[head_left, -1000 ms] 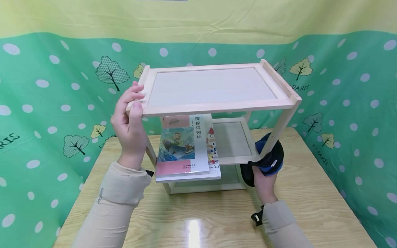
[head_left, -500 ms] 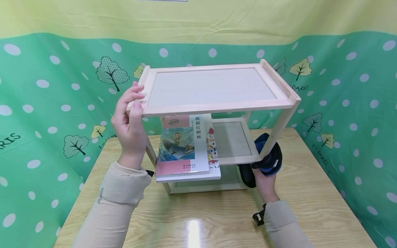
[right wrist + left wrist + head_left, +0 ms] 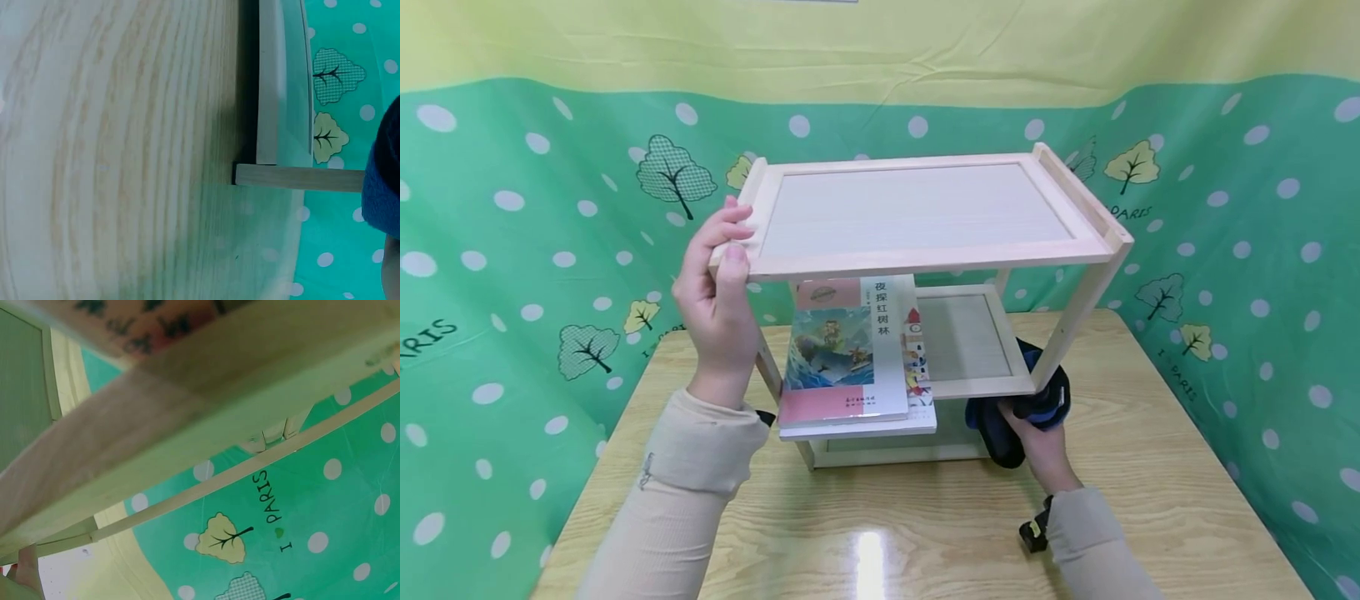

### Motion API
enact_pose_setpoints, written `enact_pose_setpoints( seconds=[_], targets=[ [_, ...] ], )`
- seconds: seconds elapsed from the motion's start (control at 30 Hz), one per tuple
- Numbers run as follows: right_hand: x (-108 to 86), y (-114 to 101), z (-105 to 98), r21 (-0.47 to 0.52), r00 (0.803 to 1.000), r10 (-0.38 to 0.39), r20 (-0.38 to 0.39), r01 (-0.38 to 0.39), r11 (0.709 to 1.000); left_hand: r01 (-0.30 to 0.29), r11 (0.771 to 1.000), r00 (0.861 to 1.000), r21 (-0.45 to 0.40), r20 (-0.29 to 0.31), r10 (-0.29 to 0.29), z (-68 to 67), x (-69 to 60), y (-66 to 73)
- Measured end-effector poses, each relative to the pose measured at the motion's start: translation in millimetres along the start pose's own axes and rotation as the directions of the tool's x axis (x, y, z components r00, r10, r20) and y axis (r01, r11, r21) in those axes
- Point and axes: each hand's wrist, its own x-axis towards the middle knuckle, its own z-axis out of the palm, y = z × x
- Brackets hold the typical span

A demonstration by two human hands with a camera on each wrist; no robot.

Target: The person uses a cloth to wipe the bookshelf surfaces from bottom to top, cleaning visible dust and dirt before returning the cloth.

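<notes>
My left hand (image 3: pixel 718 308) grips the front left corner of the top board of a wooden three-tier shelf (image 3: pixel 917 212), thumb on the front edge and fingers over the side. My right hand (image 3: pixel 1037 446) holds a dark blue and black soft item (image 3: pixel 1048 400) beside the shelf's front right leg, level with the space between the middle and bottom tiers. Part of the item lies behind the leg. In the right wrist view the blue fabric (image 3: pixel 382 187) shows at the right edge, near a shelf leg (image 3: pixel 300 177).
Two stacked books, the upper with a pink and blue cover (image 3: pixel 831 358), lie on the middle tier's left half and overhang its front. The shelf stands on a wood-grain table (image 3: pixel 805 533). A green and yellow patterned cloth (image 3: pixel 1210 167) hangs behind and at both sides.
My right hand has moved slightly down with the dark item, which has shifted left and lower by the leg. My left hand has kept its grip on the top board.
</notes>
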Motion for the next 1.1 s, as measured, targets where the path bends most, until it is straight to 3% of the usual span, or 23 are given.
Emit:
enact_pose_setpoints(
  seconds=[0.17,0.5,1.1],
  targets=[
    [0.0,5,-2,-0.026,0.998,0.055,0.035,-0.054,0.998,0.009,1.000,1.000,-0.006,-0.007,-0.009,0.4,-0.2,0.1],
    [-0.3,17,4,-0.021,0.998,0.063,0.000,-0.063,0.998,-0.005,1.000,1.000,0.004,0.001,0.005,-0.4,0.2,-0.2],
    [0.3,27,1,-0.038,0.996,-0.011,0.094,0.014,0.999,0.035,0.999,0.999,-0.013,-0.012,-0.035,0.9,-1.1,0.8]
  ],
)
